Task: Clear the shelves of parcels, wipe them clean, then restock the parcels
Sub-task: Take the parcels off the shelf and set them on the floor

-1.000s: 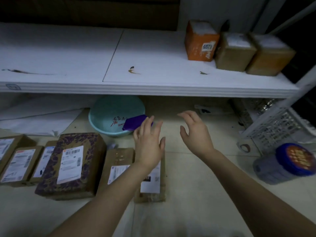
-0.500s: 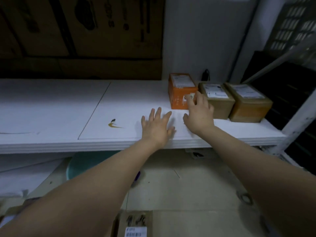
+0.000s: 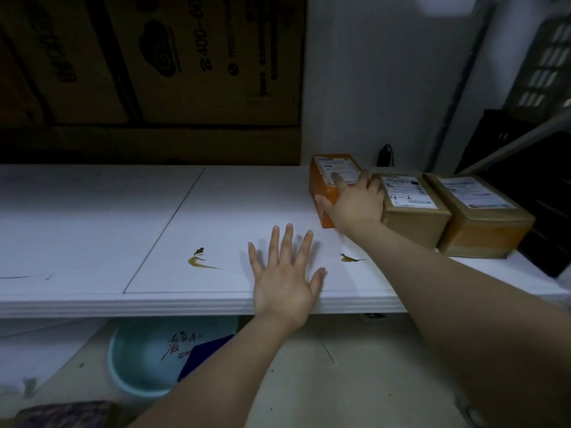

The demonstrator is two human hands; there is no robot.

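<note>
Two hands are working apart on the white shelf [image 3: 92, 227]. The left hand [image 3: 284, 279] is lying flat near the front edge, fingers straight and splayed. The right hand [image 3: 355, 205] is reaching farther back on an extended arm and clasping the orange parcel [image 3: 327, 171] — thumb on its left side, fingers draped over the labelled top. Just beside it a brown parcel [image 3: 414, 211] is sitting, a second brown parcel [image 3: 482, 217] against that one — both at the shelf's right end.
</note>
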